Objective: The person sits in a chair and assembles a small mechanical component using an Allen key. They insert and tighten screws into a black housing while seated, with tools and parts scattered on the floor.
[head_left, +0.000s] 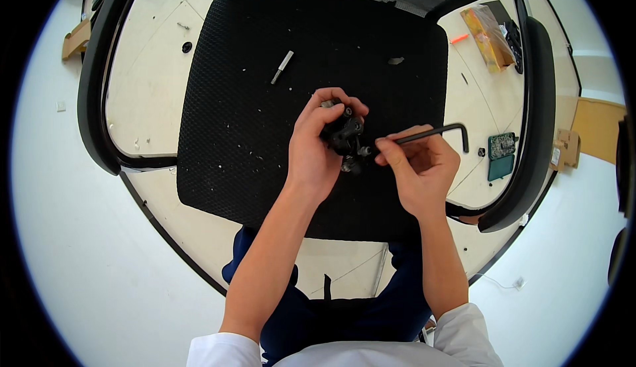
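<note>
My left hand (313, 148) is wrapped round a small black metal mechanism (344, 136) with bolts and silvery parts, held above the chair seat. Its exact kind I cannot make out, and the palm and fingers hide part of it. In my right hand (424, 171) a black L-shaped hex key (434, 131) is pinched between thumb and fingers. The key's long arm points left at a bolt on the mechanism, while its short bent end sticks out to the right. Whether the tip sits in the bolt is too small to tell.
The black chair seat (225, 122) carries a thin white-and-silver rod (283, 67), a grey flat scrap (396, 60) and small crumbs. Armrests (99, 82) rise on both sides. On the floor at right lie a yellow box (487, 39) and an opened green case (501, 167).
</note>
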`<state>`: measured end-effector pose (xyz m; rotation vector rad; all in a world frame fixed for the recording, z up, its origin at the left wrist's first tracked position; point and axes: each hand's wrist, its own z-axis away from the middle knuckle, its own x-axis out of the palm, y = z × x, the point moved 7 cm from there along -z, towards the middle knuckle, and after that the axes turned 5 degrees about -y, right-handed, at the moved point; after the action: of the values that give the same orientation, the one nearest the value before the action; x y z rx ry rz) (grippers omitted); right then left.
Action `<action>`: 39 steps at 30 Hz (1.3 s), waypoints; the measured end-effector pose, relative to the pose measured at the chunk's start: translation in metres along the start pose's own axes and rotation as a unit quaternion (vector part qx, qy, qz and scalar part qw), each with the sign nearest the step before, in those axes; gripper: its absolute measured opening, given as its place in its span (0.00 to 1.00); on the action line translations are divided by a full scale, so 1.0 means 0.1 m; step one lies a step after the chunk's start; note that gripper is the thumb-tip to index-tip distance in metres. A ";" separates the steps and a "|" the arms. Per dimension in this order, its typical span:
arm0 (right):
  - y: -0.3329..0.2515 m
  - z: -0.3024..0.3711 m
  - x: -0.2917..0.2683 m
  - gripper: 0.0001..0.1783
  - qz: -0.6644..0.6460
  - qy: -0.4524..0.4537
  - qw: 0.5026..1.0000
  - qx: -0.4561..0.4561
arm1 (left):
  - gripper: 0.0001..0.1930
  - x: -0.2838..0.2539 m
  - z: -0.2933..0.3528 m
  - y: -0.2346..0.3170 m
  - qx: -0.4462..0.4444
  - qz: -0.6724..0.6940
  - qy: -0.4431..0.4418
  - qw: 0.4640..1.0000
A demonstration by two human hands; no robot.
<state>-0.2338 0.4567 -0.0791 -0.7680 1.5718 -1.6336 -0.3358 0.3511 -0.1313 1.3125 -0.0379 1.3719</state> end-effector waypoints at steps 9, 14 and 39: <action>0.32 -0.10 -0.12 0.02 0.095 0.001 0.995 0.044 | 0.08 -0.01 0.42 0.31 0.111 -0.546 0.000 0.830; 0.24 -0.05 -0.04 0.02 0.140 -0.028 0.990 -0.017 | 0.11 0.76 0.71 0.70 0.240 -0.608 -0.056 0.754; 0.23 -0.10 0.00 0.03 0.152 -0.003 0.988 -0.038 | 0.15 2.51 1.88 0.07 0.105 -0.401 -0.552 0.723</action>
<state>-0.2397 0.4632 -0.1027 -0.5394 1.6636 -1.3541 -0.1429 0.3896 0.1130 1.8603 -0.1069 -0.2724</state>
